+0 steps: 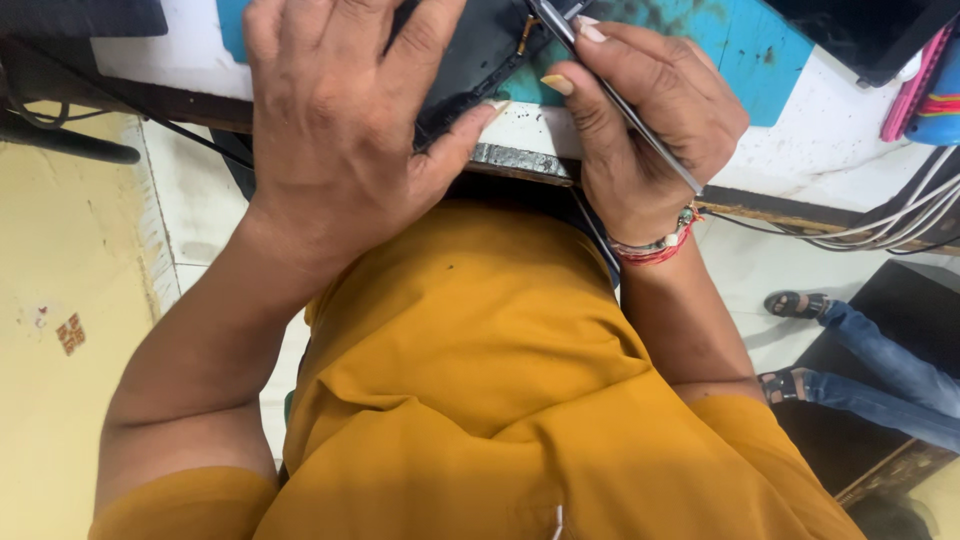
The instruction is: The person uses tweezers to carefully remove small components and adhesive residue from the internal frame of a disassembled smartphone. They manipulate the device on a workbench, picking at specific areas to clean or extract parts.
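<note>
My left hand [340, 110] lies flat, fingers spread, on a black flat device [470, 55] at the near edge of the bench, pressing it down. Beside it my right hand [650, 110] grips a thin metal tool [620, 100], like tweezers, held as a pen. The tool's tip points up toward the device's top right edge, where a small gold-coloured part shows. A turquoise mat [740, 40] lies under the device. Most of the device is hidden by my left hand.
The white bench [820, 150] has a dark worn front edge. Pink and blue items [925, 90] lie at the far right, with white and black cables [890, 225] hanging below. Another person's sandalled feet [795, 305] in jeans are on the floor at right.
</note>
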